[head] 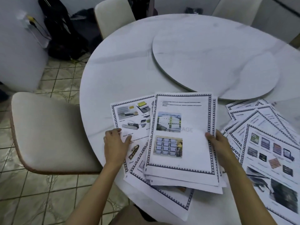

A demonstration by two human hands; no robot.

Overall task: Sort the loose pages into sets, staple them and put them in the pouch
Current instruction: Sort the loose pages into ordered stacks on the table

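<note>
Loose printed pages with dark patterned borders lie on the near part of a round white table (129, 65). My right hand (218, 146) grips the right edge of a small stack of pages (191, 143), thumb on the top sheet, which shows two pictures. My left hand (116, 143) rests flat on a page with device pictures (133, 116) left of the stack. A fanned spread of further pages (266, 137) lies at the right. More sheets stick out under the stack toward me. No stapler or pouch is in view.
A round white turntable (211, 62) sits on the table behind the pages. One cream chair (48, 132) stands at the left by the table edge, another chair (112, 15) at the far side. Dark bags (68, 38) lie on the tiled floor by the wall.
</note>
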